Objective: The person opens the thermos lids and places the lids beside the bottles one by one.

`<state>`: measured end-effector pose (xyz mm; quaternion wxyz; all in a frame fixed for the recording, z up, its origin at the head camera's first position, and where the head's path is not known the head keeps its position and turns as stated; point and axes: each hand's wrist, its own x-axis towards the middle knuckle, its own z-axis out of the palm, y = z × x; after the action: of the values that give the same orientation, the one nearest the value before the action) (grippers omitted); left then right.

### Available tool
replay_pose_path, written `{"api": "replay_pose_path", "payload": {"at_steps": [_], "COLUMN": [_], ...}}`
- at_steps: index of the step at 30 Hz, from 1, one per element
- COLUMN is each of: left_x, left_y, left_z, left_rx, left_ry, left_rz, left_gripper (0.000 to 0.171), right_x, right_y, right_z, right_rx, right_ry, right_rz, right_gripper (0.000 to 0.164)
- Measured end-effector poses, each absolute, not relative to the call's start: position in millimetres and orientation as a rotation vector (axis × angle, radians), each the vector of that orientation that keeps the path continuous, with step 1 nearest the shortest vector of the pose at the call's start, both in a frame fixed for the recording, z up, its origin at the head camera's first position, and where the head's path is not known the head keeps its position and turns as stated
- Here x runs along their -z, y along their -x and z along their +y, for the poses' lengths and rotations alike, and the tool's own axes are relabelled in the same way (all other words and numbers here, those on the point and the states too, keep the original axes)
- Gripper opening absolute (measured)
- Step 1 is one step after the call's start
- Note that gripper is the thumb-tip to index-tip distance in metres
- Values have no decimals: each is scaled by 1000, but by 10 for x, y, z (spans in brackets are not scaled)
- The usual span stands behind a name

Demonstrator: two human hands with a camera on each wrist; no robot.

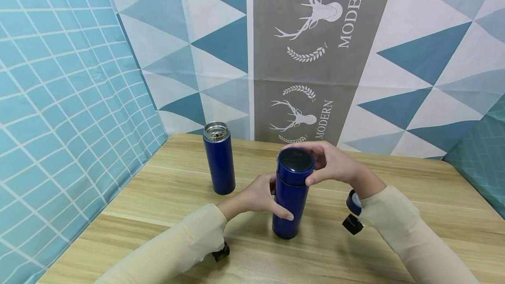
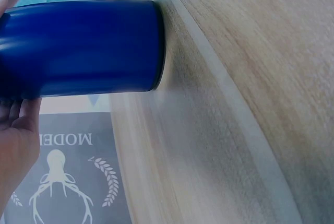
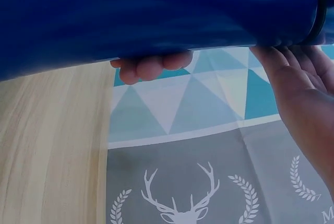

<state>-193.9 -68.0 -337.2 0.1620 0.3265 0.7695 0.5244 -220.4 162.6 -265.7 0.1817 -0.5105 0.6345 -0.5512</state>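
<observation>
A blue thermos (image 1: 289, 203) with a dark, shiny lid top (image 1: 296, 160) stands slightly tilted in front of me, between both hands. My left hand (image 1: 258, 194) grips its body from the left, with the thumb across the front. Around the lid curl the fingers and thumb of my right hand (image 1: 335, 161), just above the seam. In the right wrist view, fingertips (image 3: 151, 68) of the left hand show below the blue body (image 3: 156, 15). The base of the thermos (image 2: 94, 49) is close over the wooden tabletop (image 2: 209, 156) in the left wrist view.
Back left stands a second blue thermos (image 1: 221, 165), lidless, its steel mouth exposed. A blue lid (image 1: 353, 202) lies by the right sleeve, partly hidden. Black wrist devices (image 1: 352, 224) hang under both cuffs. Patterned cloth (image 1: 221, 56) rises behind the wooden table (image 1: 165, 179).
</observation>
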Motion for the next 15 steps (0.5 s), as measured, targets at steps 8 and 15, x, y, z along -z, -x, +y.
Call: {"api": "replay_pose_path", "payload": {"at_steps": [8, 15], "left_x": [3379, 3385], "left_y": [1948, 1952], "left_z": [-674, -674], "left_rx": [-1497, -1499], "left_ry": [-936, -939], "left_rz": [2194, 2202], "left_gripper": [68, 68], "right_x": [2655, 2666], "right_y": [2289, 2403], "right_z": [1607, 1575], "right_rx": [1510, 1465], "right_ry": [1502, 1613], "right_rz": [1682, 1515], "right_gripper": [68, 66]}}
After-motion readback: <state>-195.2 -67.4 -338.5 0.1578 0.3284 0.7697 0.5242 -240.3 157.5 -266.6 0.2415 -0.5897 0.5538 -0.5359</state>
